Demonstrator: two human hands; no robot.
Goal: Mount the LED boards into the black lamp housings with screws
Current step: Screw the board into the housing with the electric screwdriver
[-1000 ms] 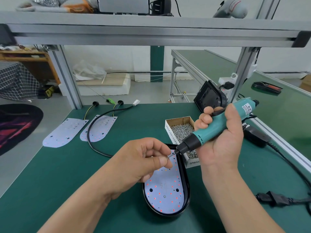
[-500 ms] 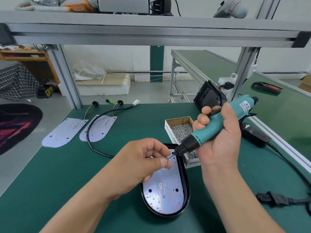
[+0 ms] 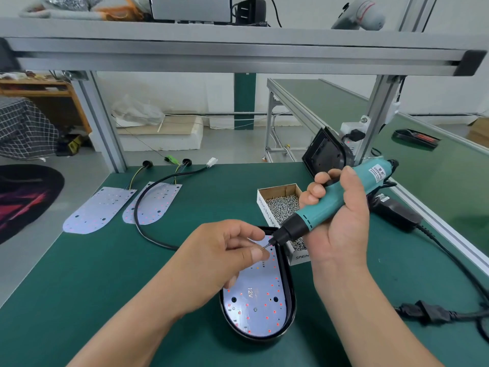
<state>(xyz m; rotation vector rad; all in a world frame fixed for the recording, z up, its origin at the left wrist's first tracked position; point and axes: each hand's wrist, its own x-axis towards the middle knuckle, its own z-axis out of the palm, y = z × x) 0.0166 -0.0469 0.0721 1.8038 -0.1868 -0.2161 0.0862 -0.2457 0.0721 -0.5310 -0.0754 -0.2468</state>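
Table (image 3: 79, 287): green mat that carries everything. All places below are taken from the lamp housing.
Lamp housing (image 3: 290, 300): black oval lying flat, directly in front of the person. Its long axis runs straight away from them.
LED board (image 3: 256, 311): seated inside the housing, face up, "12V" legible.
Spare LED boards (image 3: 98, 210): two, wired, well off to the housing's far left.
Screwdriver (image 3: 330, 205): teal and slanted, with the butt high to the housing's far right and the bit aimed down-left over its far end.
Right hand (image 3: 344, 229): wrapped tight round the screwdriver, right of the housing.
Left hand (image 3: 222, 255): above the housing's far half, thumb and forefinger pinched at the bit tip.
Screw box (image 3: 264, 205): at the housing's far right rim; I cannot tell whether it touches or sits just beside.
Screw (image 3: 262, 248): a speck at the bit tip, apparently in the left pinch.
Key relation: the tip is above the board, not on it. By my reading, the slanted driver must come upright and drop to a board hole.
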